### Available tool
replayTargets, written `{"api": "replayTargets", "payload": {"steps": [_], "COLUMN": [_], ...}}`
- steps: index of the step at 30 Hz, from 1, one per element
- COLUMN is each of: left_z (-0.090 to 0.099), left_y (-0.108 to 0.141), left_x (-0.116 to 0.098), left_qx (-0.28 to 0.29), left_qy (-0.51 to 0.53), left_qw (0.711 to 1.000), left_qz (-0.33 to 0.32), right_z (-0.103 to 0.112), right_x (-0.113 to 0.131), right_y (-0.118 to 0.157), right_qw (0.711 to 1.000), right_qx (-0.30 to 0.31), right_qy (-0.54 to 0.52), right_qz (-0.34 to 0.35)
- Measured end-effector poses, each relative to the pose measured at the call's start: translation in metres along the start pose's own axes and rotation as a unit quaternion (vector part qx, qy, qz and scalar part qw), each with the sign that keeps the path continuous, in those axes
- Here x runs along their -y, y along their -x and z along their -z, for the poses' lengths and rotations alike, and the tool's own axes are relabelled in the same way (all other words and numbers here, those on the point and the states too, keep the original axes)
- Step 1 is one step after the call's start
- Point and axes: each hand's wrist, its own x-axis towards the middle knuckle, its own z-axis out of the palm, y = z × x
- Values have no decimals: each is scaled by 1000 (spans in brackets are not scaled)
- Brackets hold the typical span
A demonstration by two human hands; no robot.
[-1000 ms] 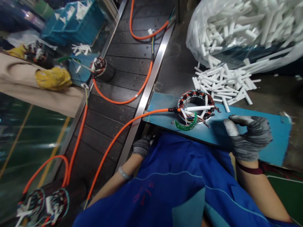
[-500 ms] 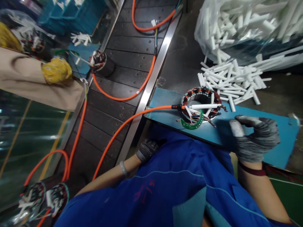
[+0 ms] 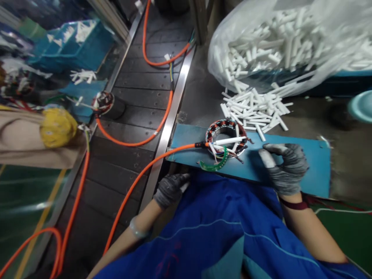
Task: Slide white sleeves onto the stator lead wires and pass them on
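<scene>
A ring-shaped copper-wound coil [image 3: 213,126] lies on a blue mat [image 3: 312,162], with white tubes and wires across it. A curved green circuit board [image 3: 216,166] rests at its near side, and an orange cable [image 3: 151,162] runs off to the left. My right hand [image 3: 286,166], in a grey glove, is over the mat right of the coil, thumb and fingers apart and nothing between them. Below the mat's left end, near my blue clothing, is my left hand [image 3: 171,190], also gloved; its fingers are partly extended and nothing shows in them.
White tubes [image 3: 255,108] are heaped behind the coil, beside a full plastic bag [image 3: 217,58]. A slatted conveyor [image 3: 128,162] on the left carries another coil [image 3: 104,102] and orange cables. Beyond it is a person's yellow-gloved hand [image 3: 58,128]. A pale blue round container [image 3: 362,106] stands far right.
My left hand has come up toward the mat's edge, its fingers more extended. My right hand keeps its open pose beside the coil. The camera view has shifted, and the circuit board sits slightly farther from the coil.
</scene>
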Motion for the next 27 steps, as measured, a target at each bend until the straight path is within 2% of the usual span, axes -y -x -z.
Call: {"api": "replayTargets", "payload": {"steps": [2, 4, 5, 6, 9, 11, 14, 17, 19, 22, 24, 27], "left_z": [19, 33, 39, 42, 47, 49, 57, 68, 73, 70, 63, 54], "left_y": [-12, -27, -35, -45, -75, -96, -124, -141, -146, -145, -140, -131], "left_x": [0, -2, -3, -4, -8, -12, -20, -25, -24, -25, -30, -48], "left_qx": [-188, -355, -396, -410, -368, -324, -301, -263, -243, -268, -284, -289], "left_qy": [17, 42, 56, 73, 118, 121, 85, 47, 30, 28, 41, 40], "left_qw": [979, 928, 911, 905, 920, 933, 931, 937, 938, 926, 924, 932], "left_qz": [-71, -108, -103, -88, -60, -103, -188, -225, -246, -263, -251, -216], "right_z": [0, -1, -2, -2, -5, -6, -5, -4, -3, -3, -2, -2], "right_x": [1, 4, 6, 8, 15, 18, 19, 16, 13, 10, 7, -2], "right_y": [-1, -3, -4, -5, -7, -8, -6, -1, 4, 12, 16, 15], "right_qw": [1000, 999, 999, 998, 998, 999, 998, 993, 991, 990, 990, 996], "right_qx": [13, 21, 25, 27, 16, 1, 20, 37, 46, 62, 60, 61], "right_qy": [-11, -27, -36, -44, -55, -42, -1, 13, 24, 21, -1, -1], "right_qz": [-10, -17, -18, -19, -11, 7, 56, 109, 122, 127, 126, 63]}}
